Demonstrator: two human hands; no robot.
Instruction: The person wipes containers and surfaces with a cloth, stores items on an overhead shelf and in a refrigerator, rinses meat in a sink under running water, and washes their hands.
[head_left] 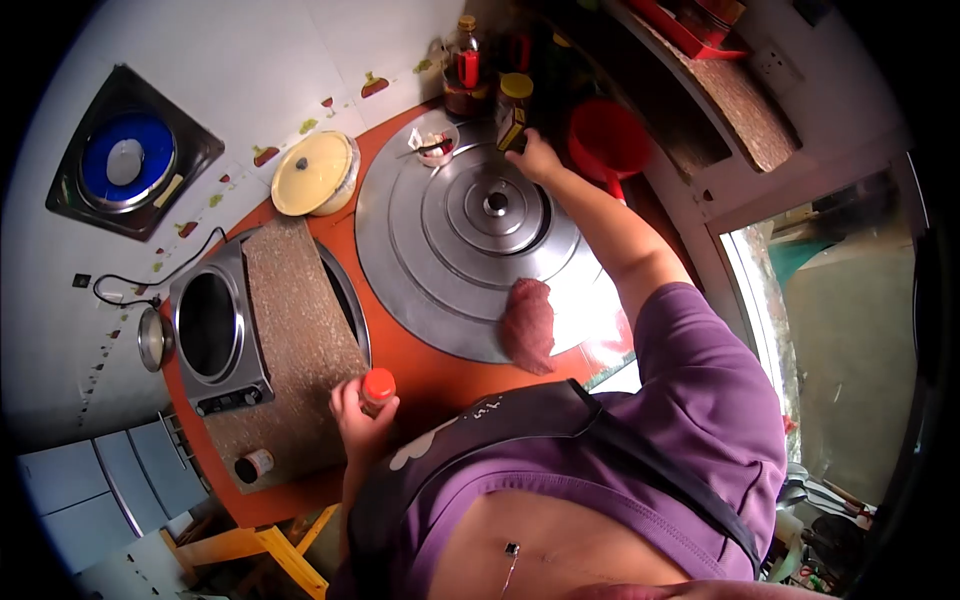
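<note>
My left hand (358, 418) is wrapped round a small jar with a red lid (379, 384), held upright close to my apron at the counter's near edge. At the far side of the round metal stove top, my right hand (536, 157) reaches out with its fingers closed on a small black-and-yellow box (512, 130). Just behind the box stands a jar with a yellow lid (515, 88). A dark red cloth (529, 325) lies over the near edge of the metal top (400, 250).
A red dipper (608, 138) stands right of my right hand. At the back left are a small bowl (436, 150) with utensils and a cream lidded pot (315, 175). An induction cooker (212, 325), a brown board (295, 300) and a dark-lidded jar (254, 465) are on the left.
</note>
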